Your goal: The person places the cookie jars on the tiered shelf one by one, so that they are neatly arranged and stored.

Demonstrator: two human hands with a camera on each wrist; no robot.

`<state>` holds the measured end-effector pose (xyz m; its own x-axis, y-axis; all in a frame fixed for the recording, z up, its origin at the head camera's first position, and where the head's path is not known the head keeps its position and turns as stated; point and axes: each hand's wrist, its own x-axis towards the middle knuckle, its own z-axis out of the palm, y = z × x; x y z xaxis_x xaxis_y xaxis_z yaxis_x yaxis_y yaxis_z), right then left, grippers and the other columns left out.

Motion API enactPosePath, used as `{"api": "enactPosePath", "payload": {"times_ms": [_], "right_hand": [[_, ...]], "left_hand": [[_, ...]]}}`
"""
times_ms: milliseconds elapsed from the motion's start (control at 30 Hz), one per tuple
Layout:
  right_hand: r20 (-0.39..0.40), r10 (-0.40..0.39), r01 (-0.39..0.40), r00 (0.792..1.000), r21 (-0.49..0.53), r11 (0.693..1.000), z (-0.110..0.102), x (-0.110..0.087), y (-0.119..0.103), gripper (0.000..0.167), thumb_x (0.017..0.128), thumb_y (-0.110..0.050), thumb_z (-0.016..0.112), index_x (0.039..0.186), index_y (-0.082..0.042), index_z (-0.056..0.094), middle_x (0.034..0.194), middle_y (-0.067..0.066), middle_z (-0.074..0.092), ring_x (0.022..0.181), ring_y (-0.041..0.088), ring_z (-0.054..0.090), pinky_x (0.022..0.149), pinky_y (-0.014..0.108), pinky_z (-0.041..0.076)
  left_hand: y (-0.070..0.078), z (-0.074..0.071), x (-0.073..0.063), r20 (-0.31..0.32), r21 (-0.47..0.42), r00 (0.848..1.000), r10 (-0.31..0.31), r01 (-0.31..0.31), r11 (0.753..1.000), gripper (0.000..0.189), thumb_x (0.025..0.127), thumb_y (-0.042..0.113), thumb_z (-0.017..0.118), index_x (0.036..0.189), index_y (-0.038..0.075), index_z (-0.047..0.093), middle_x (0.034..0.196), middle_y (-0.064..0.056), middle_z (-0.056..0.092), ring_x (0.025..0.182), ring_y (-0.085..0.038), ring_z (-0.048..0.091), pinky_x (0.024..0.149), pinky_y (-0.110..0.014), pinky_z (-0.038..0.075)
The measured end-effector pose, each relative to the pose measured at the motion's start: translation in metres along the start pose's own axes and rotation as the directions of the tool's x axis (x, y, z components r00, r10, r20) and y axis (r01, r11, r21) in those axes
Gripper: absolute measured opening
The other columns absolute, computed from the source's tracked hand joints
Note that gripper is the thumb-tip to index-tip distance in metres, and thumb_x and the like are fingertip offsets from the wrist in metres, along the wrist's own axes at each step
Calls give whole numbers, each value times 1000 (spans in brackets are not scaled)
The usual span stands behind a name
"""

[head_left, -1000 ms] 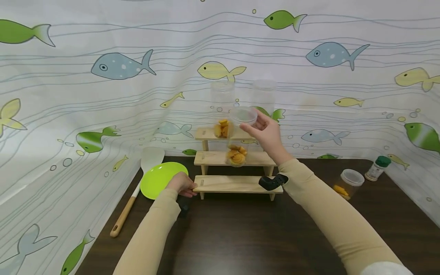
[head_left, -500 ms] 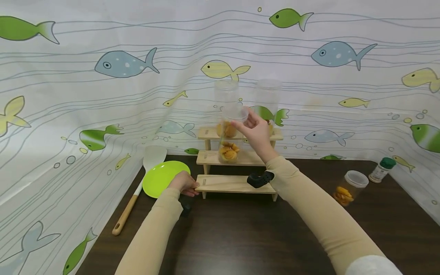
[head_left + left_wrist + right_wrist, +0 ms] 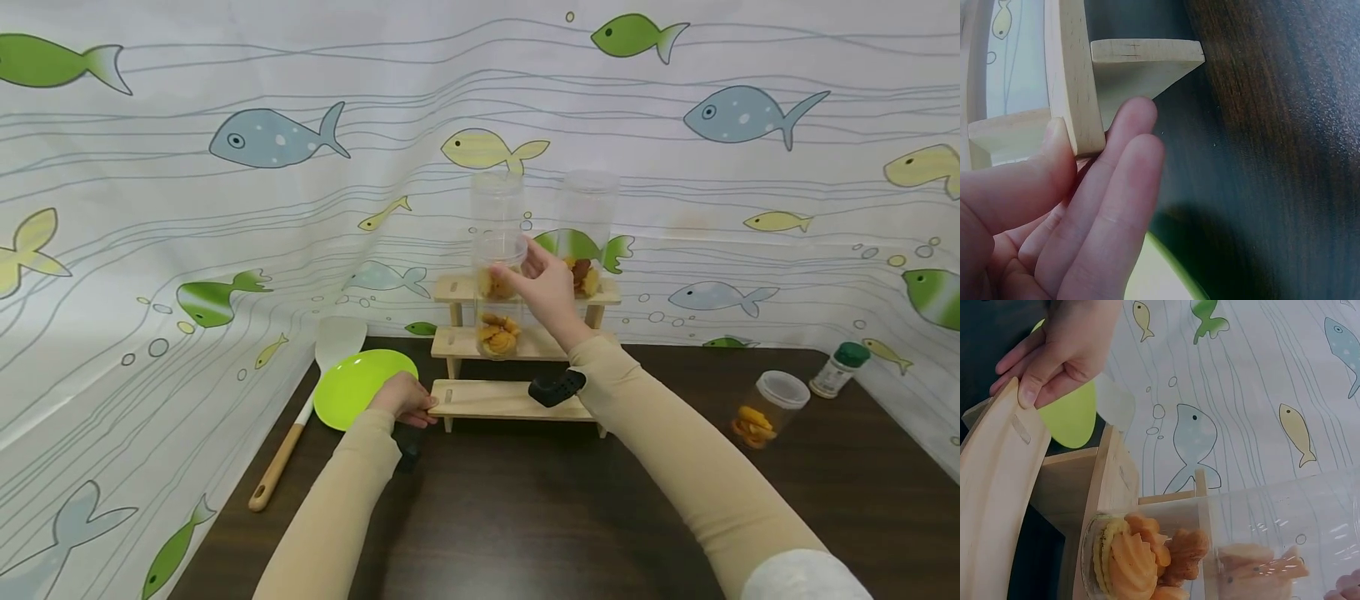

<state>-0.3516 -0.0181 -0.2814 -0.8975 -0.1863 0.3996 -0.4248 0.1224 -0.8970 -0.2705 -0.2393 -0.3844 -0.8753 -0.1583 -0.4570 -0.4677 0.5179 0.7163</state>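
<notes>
In the head view, my right hand (image 3: 546,287) holds a clear plastic jar (image 3: 497,307) near its lid, thumb on the near side. Orange-brown cookies lie in the bottom of this jar, which stands upright over the left part of the middle shelf of a three-step wooden rack (image 3: 480,400). The right wrist view shows its base right at that shelf board (image 3: 1109,481). My left hand (image 3: 402,398) pinches the left end of the lowest shelf; in the left wrist view, the thumb (image 3: 1054,147) is on top and the fingers (image 3: 1129,169) are beneath.
Two tall clear jars, left (image 3: 497,192) and right (image 3: 588,208), stand on the top shelf with cookies inside. A lime-green plate (image 3: 352,387) and a white turner with a wooden handle (image 3: 279,467) lie left. Another cookie jar (image 3: 772,408) and a green-capped shaker (image 3: 840,371) stand right.
My right hand has moved left with the jar, bringing it from the shelf's middle to its left part. My left hand keeps its pinch on the lowest shelf.
</notes>
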Motion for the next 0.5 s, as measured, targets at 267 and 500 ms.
{"api": "enactPosePath", "payload": {"times_ms": [267, 500], "right_hand": [[39, 6, -4, 999, -67, 998, -5, -2, -3, 86, 80, -44, 73, 147, -10, 33, 149, 10, 38, 133, 15, 42, 105, 24, 40], [24, -57, 57, 998, -1, 998, -23, -11, 0, 78, 84, -28, 74, 146, -5, 34, 146, 12, 42, 134, 17, 42, 107, 27, 39]], "left_hand": [[1, 1, 2, 5, 1, 1000, -5, 5, 1000, 26, 90, 7, 63, 106, -14, 62, 87, -22, 69, 82, -28, 72, 65, -31, 59], [-2, 0, 1, 1, -11, 1000, -5, 5, 1000, 25, 89, 7, 64, 103, -14, 63, 85, -22, 70, 77, -27, 72, 63, -31, 59]]}}
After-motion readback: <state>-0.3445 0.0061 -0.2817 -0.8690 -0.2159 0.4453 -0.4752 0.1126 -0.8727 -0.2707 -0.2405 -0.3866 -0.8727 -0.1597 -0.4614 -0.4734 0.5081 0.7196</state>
